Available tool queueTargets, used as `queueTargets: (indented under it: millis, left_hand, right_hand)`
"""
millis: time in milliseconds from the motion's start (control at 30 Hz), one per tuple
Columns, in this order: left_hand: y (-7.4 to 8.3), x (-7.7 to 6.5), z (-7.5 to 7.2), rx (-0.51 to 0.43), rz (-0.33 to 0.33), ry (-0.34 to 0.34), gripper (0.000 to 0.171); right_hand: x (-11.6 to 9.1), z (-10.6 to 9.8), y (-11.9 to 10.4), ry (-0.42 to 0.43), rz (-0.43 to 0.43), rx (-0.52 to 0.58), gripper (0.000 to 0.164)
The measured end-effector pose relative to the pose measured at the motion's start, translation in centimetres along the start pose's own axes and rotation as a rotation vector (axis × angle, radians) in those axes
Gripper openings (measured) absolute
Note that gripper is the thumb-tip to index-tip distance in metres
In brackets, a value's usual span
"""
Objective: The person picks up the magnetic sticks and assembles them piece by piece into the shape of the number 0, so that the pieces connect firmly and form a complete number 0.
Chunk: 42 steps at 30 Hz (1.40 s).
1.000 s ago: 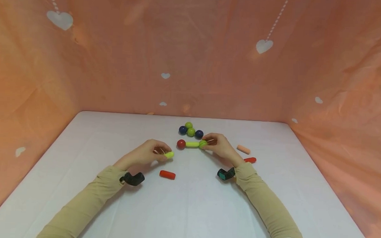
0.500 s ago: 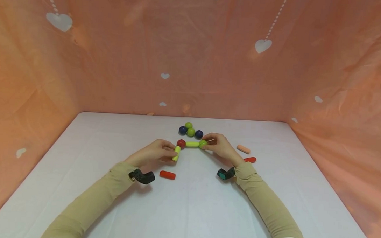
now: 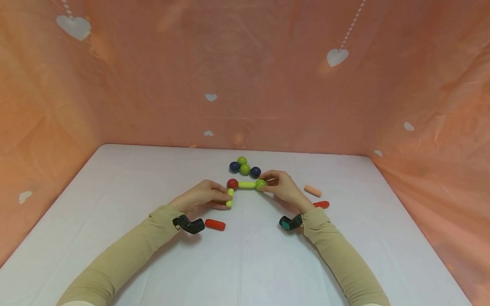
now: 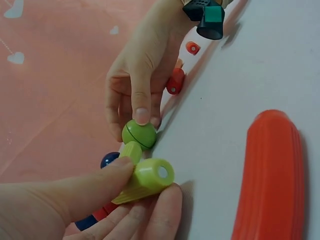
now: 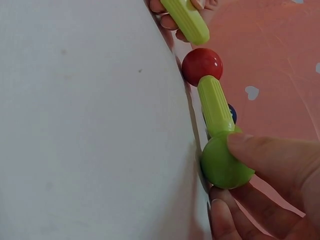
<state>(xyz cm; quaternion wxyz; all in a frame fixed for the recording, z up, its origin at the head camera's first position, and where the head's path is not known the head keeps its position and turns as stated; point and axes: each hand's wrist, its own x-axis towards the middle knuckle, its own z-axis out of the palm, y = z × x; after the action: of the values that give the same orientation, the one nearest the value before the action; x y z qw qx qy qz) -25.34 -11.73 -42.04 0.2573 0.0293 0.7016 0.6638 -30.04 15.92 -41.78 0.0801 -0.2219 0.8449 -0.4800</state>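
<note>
My left hand (image 3: 206, 194) pinches a yellow-green magnetic rod (image 4: 150, 180) between thumb and fingers, a pale round magnet showing in its near end. The rod's far end points at a red ball (image 5: 202, 67), with a narrow gap between them in the right wrist view. A second yellow-green rod (image 5: 216, 106) joins the red ball to a green ball (image 5: 225, 162). My right hand (image 3: 283, 187) grips that green ball, thumb on top and fingers on its far side. The ball-and-rod piece lies crosswise on the white table.
Behind the joined piece sit green balls (image 3: 245, 169) and dark blue balls (image 3: 255, 172). A red rod (image 3: 215, 224) lies close to my left wrist. An orange rod (image 3: 313, 191) and another red rod (image 3: 321, 204) lie beyond my right wrist. Orange cloth (image 3: 246, 103) hangs behind the table.
My left hand has moved right with its rod, which has turned from sideways to pointing at the red ball. My right hand has stayed on the green ball.
</note>
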Motion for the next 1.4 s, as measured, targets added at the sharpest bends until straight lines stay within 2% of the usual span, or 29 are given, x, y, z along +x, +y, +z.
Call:
queueTargets:
  millis: [267,367,500,600,733,967,1133,1233,1400]
  left_hand:
    - [-0.2,0.3,0.3,-0.03,-0.017,0.03,0.041]
    - [-0.5,0.5,0.2,-0.026,-0.022,0.005,0.039]
    - [-0.7,0.6,-0.2,-0.032,0.006,-0.054,0.033]
    - [-0.7,0.7,-0.5,-0.055,-0.001,-0.068,0.031]
    - [-0.8,0.7,-0.6,-0.084,-0.032,-0.061,0.03]
    - [-0.2,0.9,-0.4,-0.076,-0.023,-0.035,0.033]
    - [-0.2,1.0,-0.4,-0.094,-0.026,-0.036,0.034]
    - [-0.3,1.0,-0.5,-0.098,-0.021,-0.04,0.035]
    - [-0.3,0.9,-0.5,-0.123,-0.033,-0.03,0.033]
  right_hand:
    - [-0.1,0.0,0.2,-0.004,-0.001,-0.015,0.033]
    - [-0.3,0.0,0.3,-0.007,-0.001,-0.018,0.033]
    - [-0.3,-0.1,0.3,0.003,-0.021,-0.012,0.032]
    - [-0.1,0.0,0.5,-0.008,-0.03,-0.004,0.033]
    - [0.1,0.1,0.5,-0.021,-0.015,-0.001,0.034]
    - [0.1,-0.1,0.1,0.012,-0.025,-0.019,0.033]
    - [0.0,-0.2,-0.1,-0.001,-0.03,0.001,0.033]
    - [0.1,-0.6,-0.3,-0.011,-0.014,-0.002,0.033]
    - [0.8,-2.1,-0.8,0.027,0.025,0.041,0.035]
